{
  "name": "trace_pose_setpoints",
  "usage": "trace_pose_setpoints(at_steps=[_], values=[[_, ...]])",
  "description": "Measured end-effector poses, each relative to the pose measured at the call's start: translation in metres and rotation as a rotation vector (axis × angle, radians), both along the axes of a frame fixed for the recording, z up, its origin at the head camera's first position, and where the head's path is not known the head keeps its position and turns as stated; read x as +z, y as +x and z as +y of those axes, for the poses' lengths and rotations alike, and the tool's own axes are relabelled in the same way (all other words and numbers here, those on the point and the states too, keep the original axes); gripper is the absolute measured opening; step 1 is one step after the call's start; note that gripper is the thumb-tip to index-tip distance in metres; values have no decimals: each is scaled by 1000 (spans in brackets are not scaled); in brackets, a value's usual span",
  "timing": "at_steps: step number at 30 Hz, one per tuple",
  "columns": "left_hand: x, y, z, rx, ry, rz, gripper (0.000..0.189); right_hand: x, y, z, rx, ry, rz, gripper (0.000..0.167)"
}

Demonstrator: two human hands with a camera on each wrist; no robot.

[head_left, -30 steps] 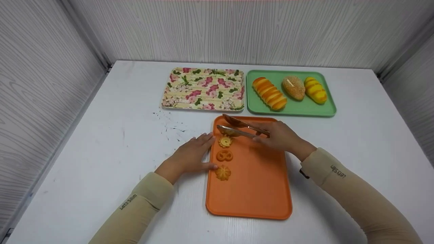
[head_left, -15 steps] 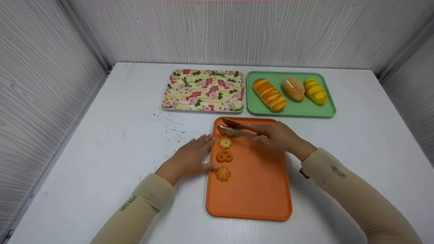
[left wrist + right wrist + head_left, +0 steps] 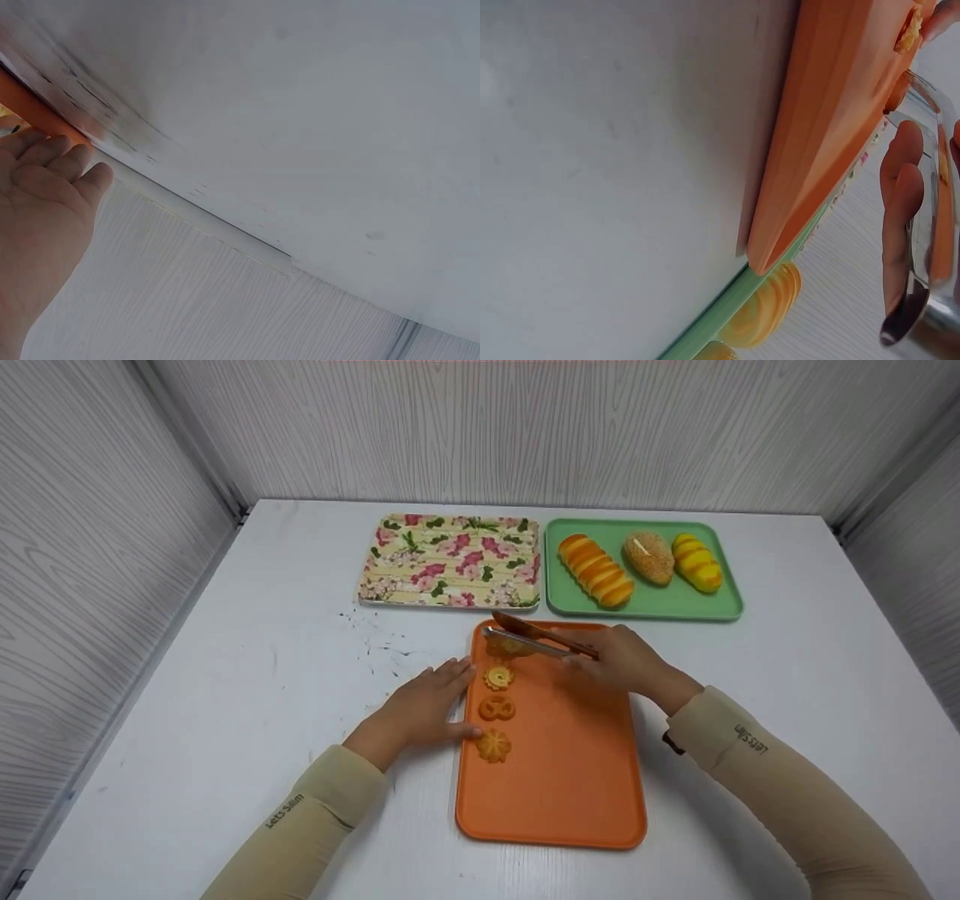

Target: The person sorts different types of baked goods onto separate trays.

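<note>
In the head view my right hand (image 3: 626,664) grips metal tongs (image 3: 536,636), whose tips are over the far left corner of the orange tray (image 3: 562,780). A brownish piece (image 3: 510,646) shows just under the tongs; whether the tips pinch it I cannot tell. Below it, in a column along the tray's left side, lie a round scalloped cookie (image 3: 498,677), a pretzel-shaped cookie (image 3: 496,708) and a flower-shaped cookie (image 3: 493,746). My left hand (image 3: 420,709) rests at the tray's left edge, fingers extended, the thumb tip beside the flower-shaped cookie.
Behind the orange tray lie a floral tray (image 3: 450,559) and, to its right, a green tray (image 3: 652,604). The green one carries a striped loaf (image 3: 596,570), a seeded bun (image 3: 649,558) and a yellow roll (image 3: 697,562). Pale panels (image 3: 525,435) enclose the white table (image 3: 285,622).
The tongs' tips dip slightly, then rise a little toward the far edge of the orange tray. My left hand and the lower cookies stay in place.
</note>
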State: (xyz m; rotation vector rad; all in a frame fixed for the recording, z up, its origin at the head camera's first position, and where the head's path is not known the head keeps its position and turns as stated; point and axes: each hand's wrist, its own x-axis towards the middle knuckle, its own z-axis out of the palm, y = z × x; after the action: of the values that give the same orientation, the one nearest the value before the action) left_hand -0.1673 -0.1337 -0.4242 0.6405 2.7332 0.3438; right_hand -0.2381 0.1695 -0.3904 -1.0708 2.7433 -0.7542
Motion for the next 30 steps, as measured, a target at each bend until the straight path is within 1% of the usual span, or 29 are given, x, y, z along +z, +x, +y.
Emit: trace_pose_setpoints(at_steps=[5,11,14,20,24,30], values=[[-2,1,-1,2,-1,2,98,4,-5,-2,-43,-31,-29,49],[-2,1,-1,-4,-2,16,97,9,-15,-4,-107,-95,-113,50],[-3,1,0,-7,1,27,98,11,-21,-7,-152,-107,-145,49],[-4,1,-1,-5,0,35,98,11,-34,-12,-221,-107,-146,48],[-3,1,-1,-8,4,31,98,9,-41,-16,-257,-69,-132,49],[-3,1,-1,-19,-4,38,98,6,-50,-22,-271,-14,-79,48]])
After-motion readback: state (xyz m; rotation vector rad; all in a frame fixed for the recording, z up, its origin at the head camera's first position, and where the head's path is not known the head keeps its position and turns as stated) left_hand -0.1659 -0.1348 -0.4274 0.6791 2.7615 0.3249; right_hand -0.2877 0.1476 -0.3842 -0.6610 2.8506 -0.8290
